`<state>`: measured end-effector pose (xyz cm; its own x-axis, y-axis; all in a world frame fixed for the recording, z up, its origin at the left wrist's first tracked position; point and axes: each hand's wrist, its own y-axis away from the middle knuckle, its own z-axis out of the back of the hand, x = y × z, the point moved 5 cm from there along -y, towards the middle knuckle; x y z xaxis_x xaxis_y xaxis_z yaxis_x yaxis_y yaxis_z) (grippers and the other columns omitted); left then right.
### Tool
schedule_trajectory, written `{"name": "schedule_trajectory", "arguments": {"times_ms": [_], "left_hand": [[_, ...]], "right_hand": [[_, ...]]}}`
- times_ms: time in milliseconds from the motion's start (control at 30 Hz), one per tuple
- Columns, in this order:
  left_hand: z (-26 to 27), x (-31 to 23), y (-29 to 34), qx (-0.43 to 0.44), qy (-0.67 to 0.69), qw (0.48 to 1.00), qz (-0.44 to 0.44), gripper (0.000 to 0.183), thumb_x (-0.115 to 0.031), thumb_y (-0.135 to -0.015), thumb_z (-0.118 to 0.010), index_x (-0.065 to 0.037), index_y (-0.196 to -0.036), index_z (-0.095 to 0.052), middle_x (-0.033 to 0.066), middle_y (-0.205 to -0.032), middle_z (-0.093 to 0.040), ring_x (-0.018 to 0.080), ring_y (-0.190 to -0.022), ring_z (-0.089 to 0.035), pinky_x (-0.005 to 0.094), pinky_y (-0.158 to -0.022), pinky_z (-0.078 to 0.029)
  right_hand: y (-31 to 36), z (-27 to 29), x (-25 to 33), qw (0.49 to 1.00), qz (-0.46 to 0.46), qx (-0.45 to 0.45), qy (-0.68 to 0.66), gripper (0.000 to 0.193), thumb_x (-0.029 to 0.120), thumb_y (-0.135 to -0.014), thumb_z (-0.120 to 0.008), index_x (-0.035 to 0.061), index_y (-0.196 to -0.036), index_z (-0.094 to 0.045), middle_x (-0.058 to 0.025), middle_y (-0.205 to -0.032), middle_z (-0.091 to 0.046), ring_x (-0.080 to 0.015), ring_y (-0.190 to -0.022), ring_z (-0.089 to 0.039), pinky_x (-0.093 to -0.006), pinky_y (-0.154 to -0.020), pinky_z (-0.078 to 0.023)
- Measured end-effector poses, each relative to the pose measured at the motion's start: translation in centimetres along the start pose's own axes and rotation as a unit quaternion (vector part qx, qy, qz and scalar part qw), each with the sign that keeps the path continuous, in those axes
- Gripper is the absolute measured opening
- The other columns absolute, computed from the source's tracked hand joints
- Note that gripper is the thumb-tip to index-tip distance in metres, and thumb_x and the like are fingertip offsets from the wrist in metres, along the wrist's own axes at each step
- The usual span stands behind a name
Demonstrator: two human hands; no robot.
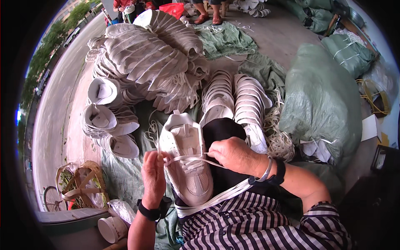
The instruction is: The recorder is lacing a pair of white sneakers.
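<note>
A white sneaker upper (196,183) lies across my lap, its toe toward me and its heel away. A white shoelace (189,158) crosses its tongue and runs out to both sides. At the shoe's left edge my left hand (153,173) is closed, thumb and finger pinching one lace end that sticks up. My right hand (235,155) is closed at the right edge, pinching the lace by the eyelets. Lower rows near the toe are laced. More loose white laces (221,200) hang over my lap below the toe.
Stacks of nested white shoe uppers (146,54) rise ahead and to the left, with two rows (250,100) beyond my knees. A bundle of laces (281,141) lies beside a big green sack (321,100) at right. A woven basket (89,179) and paper cup (112,229) are at left. Another person's feet (208,18) show far ahead.
</note>
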<state>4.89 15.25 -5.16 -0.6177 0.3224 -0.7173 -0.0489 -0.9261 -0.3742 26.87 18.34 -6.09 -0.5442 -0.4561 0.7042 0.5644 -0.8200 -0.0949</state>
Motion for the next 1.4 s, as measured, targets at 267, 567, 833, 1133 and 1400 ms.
{"name": "schedule_trajectory", "arguments": {"times_ms": [267,567,833,1133,1400], "left_hand": [[-2.0,-0.2,2.4,0.129,0.235,0.924,0.271,0.027,-0.024,-0.098,-0.043,-0.004,-0.087,-0.058,-0.0011,-0.073,-0.055,0.0037,-0.062,-0.047,0.0211,-0.055,-0.038],[0.4,-0.7,0.8,-0.020,0.110,0.989,0.096,0.020,-0.012,-0.094,-0.051,0.004,-0.099,-0.063,0.0070,-0.074,-0.061,0.0125,-0.064,-0.056,0.0233,-0.064,-0.047],[-0.2,1.0,2.4,0.090,0.233,0.934,0.257,0.017,-0.013,-0.091,-0.058,0.003,-0.090,-0.063,0.0032,-0.078,-0.065,0.0049,-0.070,-0.054,0.0203,-0.065,-0.045],[-0.9,1.6,1.8,0.090,0.254,0.929,0.252,0.018,-0.014,-0.089,-0.060,0.003,-0.084,-0.062,0.0008,-0.077,-0.063,0.0030,-0.071,-0.053,0.0191,-0.062,-0.044],[-1.0,-3.7,-1.3,0.103,-0.216,0.966,-0.092,0.008,-0.009,-0.074,-0.062,-0.006,-0.072,-0.056,0.0091,-0.069,-0.054,0.0272,-0.067,-0.056,0.0348,-0.057,-0.048]], "right_hand": [[-0.8,-0.1,-0.8,1.000,0.004,-0.027,-0.009,0.014,0.015,-0.084,-0.060,0.0032,-0.077,-0.060,-0.0161,-0.068,-0.062,-0.0341,-0.064,-0.061,-0.0397,-0.057,-0.049],[-1.0,-0.5,1.6,0.971,0.146,-0.034,0.185,0.007,0.008,-0.079,-0.055,0.0030,-0.077,-0.050,-0.0107,-0.065,-0.053,-0.0283,-0.057,-0.059,-0.0357,-0.050,-0.049],[-1.8,-0.3,-0.4,0.980,-0.048,0.105,-0.163,0.014,0.011,-0.090,-0.050,-0.0005,-0.091,-0.059,-0.0070,-0.059,-0.059,-0.0116,-0.047,-0.057,-0.0261,-0.047,-0.047],[-1.6,-0.5,0.1,0.989,-0.045,0.075,-0.117,0.013,0.013,-0.085,-0.054,0.0017,-0.083,-0.060,-0.0182,-0.072,-0.062,-0.0363,-0.070,-0.061,-0.0403,-0.060,-0.049],[-1.3,0.0,1.5,0.992,0.111,0.006,0.058,0.010,0.010,-0.079,-0.062,0.0046,-0.087,-0.060,-0.0062,-0.072,-0.058,-0.0229,-0.065,-0.060,-0.0327,-0.059,-0.048]]}}
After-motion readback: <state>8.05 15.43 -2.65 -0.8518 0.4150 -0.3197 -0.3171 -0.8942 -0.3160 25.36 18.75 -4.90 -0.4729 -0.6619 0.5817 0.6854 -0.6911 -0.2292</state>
